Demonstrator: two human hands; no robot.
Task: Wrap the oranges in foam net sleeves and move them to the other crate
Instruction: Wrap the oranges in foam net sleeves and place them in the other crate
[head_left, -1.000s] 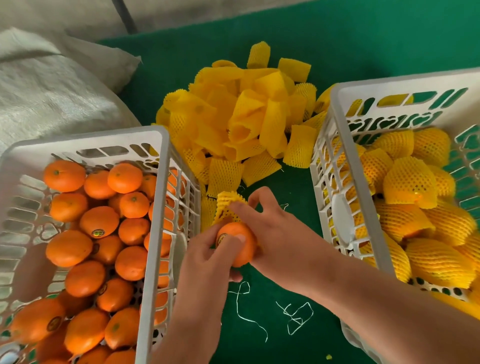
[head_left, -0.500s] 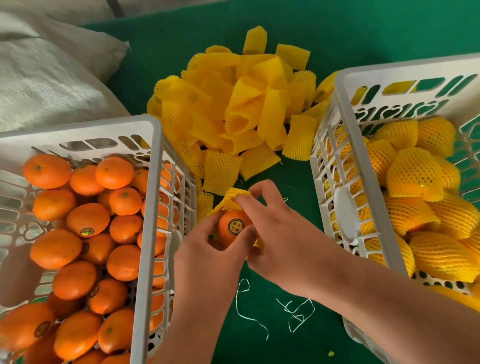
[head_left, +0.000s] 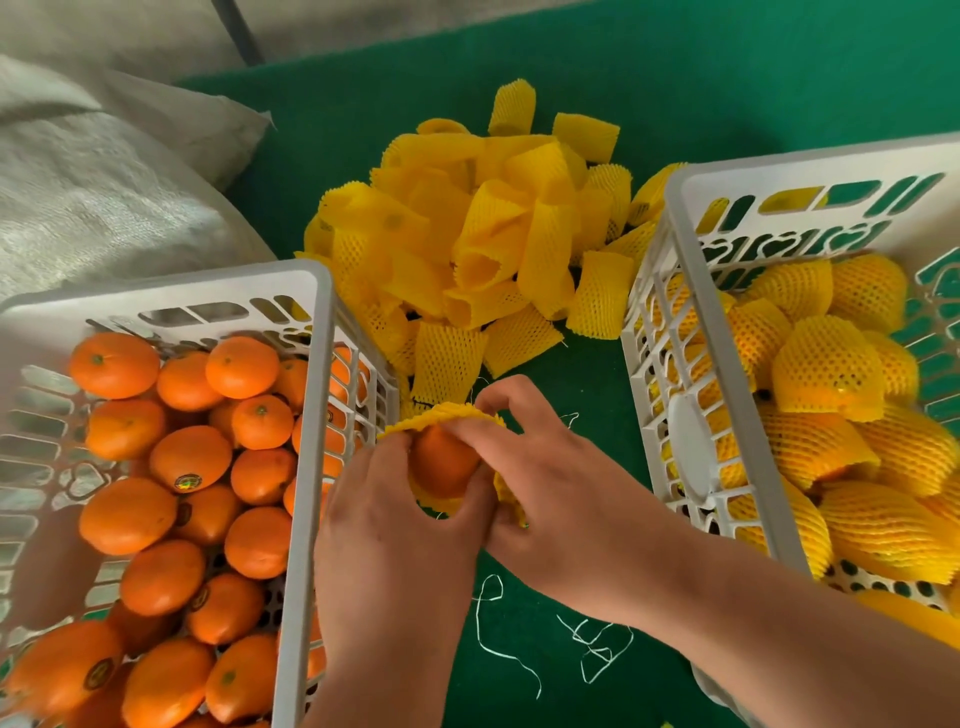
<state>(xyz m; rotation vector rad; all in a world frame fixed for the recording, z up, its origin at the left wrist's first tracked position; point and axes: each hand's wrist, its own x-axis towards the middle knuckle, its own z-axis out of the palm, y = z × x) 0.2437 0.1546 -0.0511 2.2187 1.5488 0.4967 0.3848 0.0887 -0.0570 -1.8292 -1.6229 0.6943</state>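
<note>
Between the two crates, an orange (head_left: 441, 465) sits partly inside a yellow foam net sleeve (head_left: 447, 415). My left hand (head_left: 400, 525) grips the orange and the sleeve's edge from the left. From the right, my right hand (head_left: 550, 488) pinches the sleeve over the fruit. The white crate on the left (head_left: 306, 415) holds several bare oranges (head_left: 192, 457). Several oranges wrapped in yellow sleeves (head_left: 826, 369) fill the white crate on the right (head_left: 670, 291).
A heap of loose yellow foam sleeves (head_left: 488, 244) lies on the green mat (head_left: 519, 649) behind my hands. White thread scraps (head_left: 597, 644) lie near the front. A grey woven sack (head_left: 104, 187) sits at the back left.
The sleeve has come down further over the orange, hiding its sticker. Both hands have shifted their hold round the fruit, with the left fingers now on the sleeve's edge.
</note>
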